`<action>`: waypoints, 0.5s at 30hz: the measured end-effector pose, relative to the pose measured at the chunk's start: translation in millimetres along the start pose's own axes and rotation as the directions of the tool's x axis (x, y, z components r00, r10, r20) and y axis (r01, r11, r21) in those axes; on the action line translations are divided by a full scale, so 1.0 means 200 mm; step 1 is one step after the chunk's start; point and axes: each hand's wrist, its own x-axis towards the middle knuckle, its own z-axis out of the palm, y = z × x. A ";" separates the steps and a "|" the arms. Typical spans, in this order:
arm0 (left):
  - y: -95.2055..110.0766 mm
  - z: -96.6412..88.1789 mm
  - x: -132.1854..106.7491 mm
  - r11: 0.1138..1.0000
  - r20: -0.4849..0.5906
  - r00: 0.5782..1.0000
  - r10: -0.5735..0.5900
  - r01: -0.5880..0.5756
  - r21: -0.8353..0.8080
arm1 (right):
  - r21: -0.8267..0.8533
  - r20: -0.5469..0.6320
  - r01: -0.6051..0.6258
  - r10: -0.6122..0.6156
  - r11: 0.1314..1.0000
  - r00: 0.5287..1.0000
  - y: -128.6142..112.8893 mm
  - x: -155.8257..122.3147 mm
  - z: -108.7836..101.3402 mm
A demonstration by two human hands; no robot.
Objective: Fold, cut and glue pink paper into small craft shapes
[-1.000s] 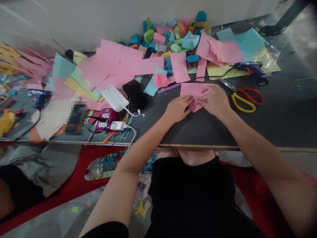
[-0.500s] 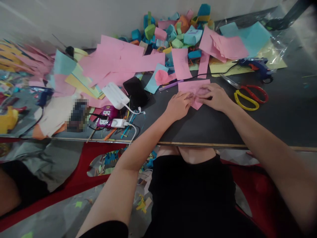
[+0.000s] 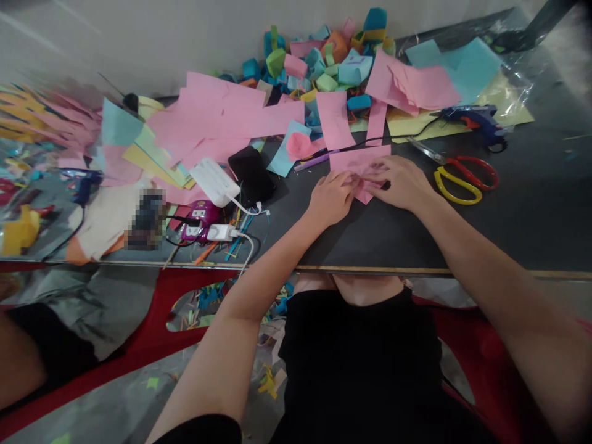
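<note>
A pink sheet of paper [image 3: 356, 158] lies on the dark table in front of me, its near part folded to a point. From the left, my left hand [image 3: 330, 196] presses on it with curled fingers. My right hand [image 3: 401, 182] grips it from the other side, fingers bent and close to those of the left. The fingertips partly cover the folds between them. Right of my right hand rest scissors [image 3: 457, 190] with one red and one yellow handle. Beyond the sheet are a purple pen [image 3: 319, 160] and a rolled pink paper piece [image 3: 300, 146].
A blue glue gun [image 3: 481, 120] with a black cord lies at the back right. Folded paper pieces [image 3: 324, 65] pile against the wall, beside pink sheets [image 3: 222, 108]. To the left are a black phone [image 3: 252, 176], a white power bank [image 3: 214, 180] and a purple power strip [image 3: 203, 216].
The view has shifted slightly. Both hands stay on the pink paper, with only small finger movements.
</note>
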 end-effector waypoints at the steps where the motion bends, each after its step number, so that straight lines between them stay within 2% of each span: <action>1: 0.00 0.00 0.00 1.000 -0.008 1.000 0.002 -0.002 -0.003 | -0.018 0.001 -0.004 0.004 1.000 1.000 -0.02 0.00 -0.01; 5: 0.00 0.02 0.00 1.000 -0.030 1.000 0.001 -0.002 -0.019 | -0.101 -0.003 0.009 -0.009 0.995 1.000 -0.10 -0.01 -0.02; 8: -0.01 0.03 0.01 0.998 -0.005 1.000 0.028 -0.028 -0.053 | -0.128 -0.011 0.042 -0.043 0.991 0.999 -0.12 -0.01 -0.01; 15: -0.05 -0.02 -0.02 0.992 -0.032 0.996 0.089 -0.091 -0.087 | -0.120 0.033 0.084 -0.081 0.989 0.996 -0.14 -0.01 -0.01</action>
